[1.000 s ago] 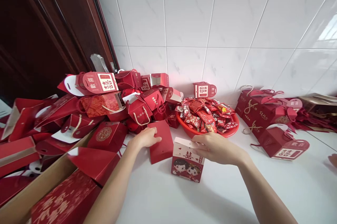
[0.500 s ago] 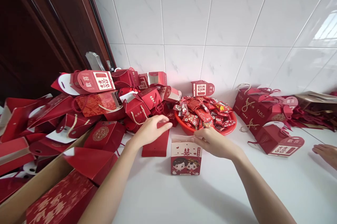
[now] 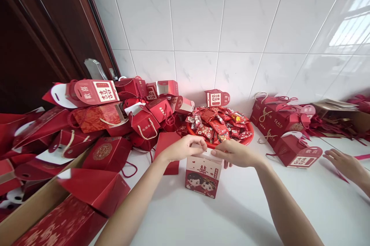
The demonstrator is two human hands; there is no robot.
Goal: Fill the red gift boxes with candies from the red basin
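A small red and pale box (image 3: 202,176) printed with two cartoon figures stands on the white table, slightly turned. My left hand (image 3: 189,146) is at its upper left corner with the fingers curled together; what they pinch, if anything, is hidden. At the upper right, my right hand (image 3: 232,153) grips the top edge of the box, thumb on the near side and fingers behind. Right behind both hands is a red basin (image 3: 249,138) full of red wrapped sweets (image 3: 218,126). A flat red piece (image 3: 167,144) lies left of the box, partly behind my left wrist.
Many red gift boxes (image 3: 112,151) are heaped at the left, some in a cardboard carton (image 3: 43,196). More boxes (image 3: 297,149) stand right of the basin. Another person's hand (image 3: 345,165) with a pink ribbon (image 3: 362,157) is at the right edge. A tiled wall (image 3: 196,19) rises behind.
My left hand has moved right and down onto the box top, its fingers closing. The box has turned a little. The other person's hand has come further in, and the view has shifted slightly.
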